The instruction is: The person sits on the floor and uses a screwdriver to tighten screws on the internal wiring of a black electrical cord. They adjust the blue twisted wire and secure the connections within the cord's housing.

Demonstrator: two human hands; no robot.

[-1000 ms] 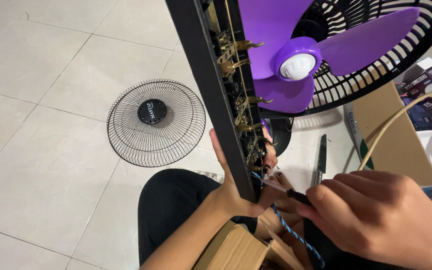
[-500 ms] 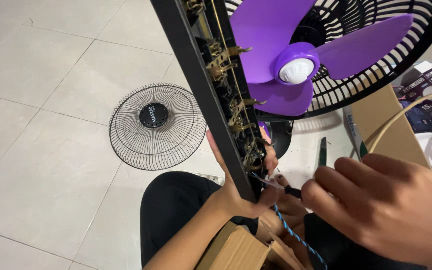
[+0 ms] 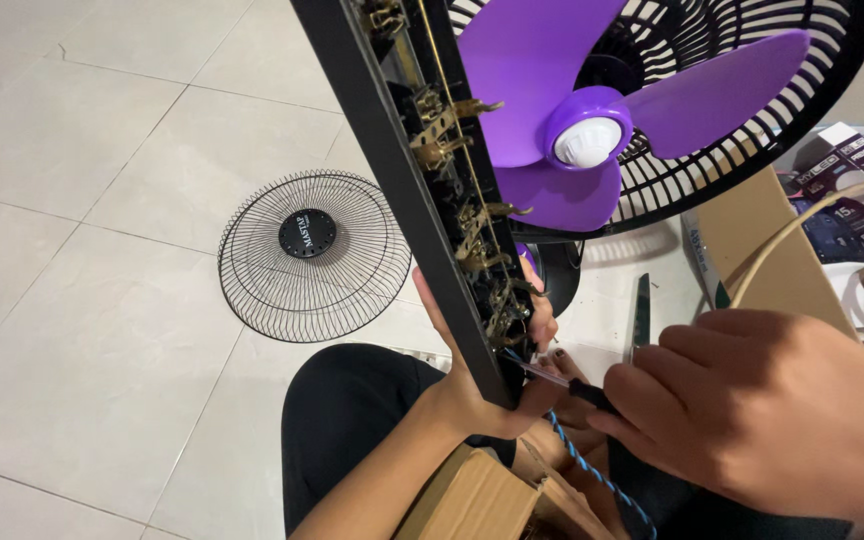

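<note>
My left hand (image 3: 482, 385) grips the lower end of a long black power strip housing (image 3: 407, 170), held upright and open, with brass contacts (image 3: 472, 225) showing inside. My right hand (image 3: 752, 410) holds a thin screwdriver (image 3: 552, 378) whose tip goes into the housing's bottom end, next to my left fingers. A blue and black twisted cord (image 3: 592, 470) hangs from that end. Right behind the housing stands a fan with purple blades (image 3: 552, 110) and a black rear grille (image 3: 732, 140).
A round black wire fan guard (image 3: 302, 255) lies flat on the pale tiled floor (image 3: 72, 250) to the left. Cardboard boxes (image 3: 762, 240) and beige cables (image 3: 822, 225) crowd the right side. A brown box (image 3: 472, 500) rests by my lap. A dark blade-like tool (image 3: 640, 315) lies on the floor.
The housing has tilted slightly and drifted left in view. My right hand with the screwdriver has stayed at the housing's bottom end.
</note>
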